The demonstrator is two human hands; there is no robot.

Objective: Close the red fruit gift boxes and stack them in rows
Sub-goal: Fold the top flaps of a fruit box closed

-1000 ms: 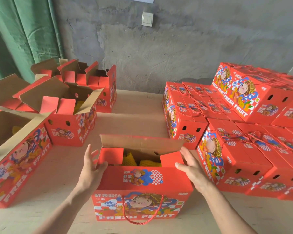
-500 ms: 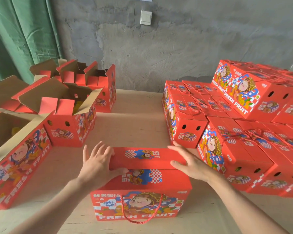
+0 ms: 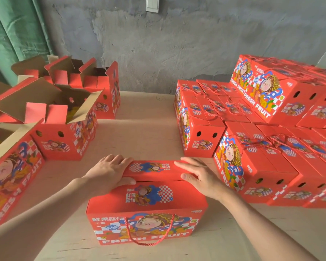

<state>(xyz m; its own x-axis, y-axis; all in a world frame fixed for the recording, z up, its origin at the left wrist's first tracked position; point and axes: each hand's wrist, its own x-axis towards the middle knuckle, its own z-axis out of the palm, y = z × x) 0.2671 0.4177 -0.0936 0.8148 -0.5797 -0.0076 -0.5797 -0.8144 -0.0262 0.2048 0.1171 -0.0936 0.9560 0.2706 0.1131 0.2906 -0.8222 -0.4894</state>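
Observation:
A red fruit gift box (image 3: pixel 147 210) with a cartoon print and a red rope handle stands on the table right in front of me. Its far top flap (image 3: pixel 152 169) is folded down flat over the opening, with a thin dark gap left where it meets the near flap. My left hand (image 3: pixel 108 172) presses on the flap's left end, fingers straight on top and thumb along the seam. At the flap's right end lies my right hand (image 3: pixel 198 178), also flat with fingers extended.
Several closed red boxes (image 3: pixel 256 159) stand in rows on the right, with a second layer (image 3: pixel 271 91) at the back right. Open boxes (image 3: pixel 64 125) with raised flaps stand on the left. A wooden tabletop (image 3: pixel 143 132) runs between them; green curtain (image 3: pixel 17 29) far left.
The far flap stood upright a second ago with the box open; both hands have folded it down and now press it flat on top. The view has tilted slightly downward.

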